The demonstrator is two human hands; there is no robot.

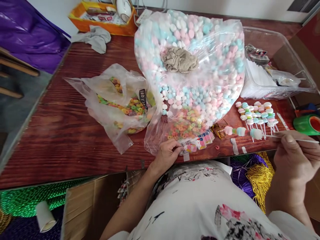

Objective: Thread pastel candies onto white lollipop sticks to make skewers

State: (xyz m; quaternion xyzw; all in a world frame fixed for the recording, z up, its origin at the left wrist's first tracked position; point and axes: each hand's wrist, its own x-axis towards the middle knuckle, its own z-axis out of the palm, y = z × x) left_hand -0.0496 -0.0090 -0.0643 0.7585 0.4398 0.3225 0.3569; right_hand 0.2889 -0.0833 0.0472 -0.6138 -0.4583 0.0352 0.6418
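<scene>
My right hand [295, 156] is closed in a pinch on a thin white stick [287, 137] that carries pastel marshmallows [240, 131], held level over the table's front edge. My left hand [168, 152] rests at the near edge with its fingers curled onto a small clear packet [190, 148], beside a stack of little printed packets [203, 139]. Just beyond it lies a big clear bag of pink, blue and white marshmallows [195, 66] with a crumpled beige cloth [180, 60] on top. A smaller bag of coloured cereal rings [125, 106] lies to its left.
Finished marshmallow sticks [257, 113] lie in a row at the right, behind them a clear plastic tray [275, 66] with white wrappers. A green tape roll [308, 124] sits far right. An orange box [100, 16] and grey rag [96, 38] are at the back. Bead spools lie under the wooden table [62, 133].
</scene>
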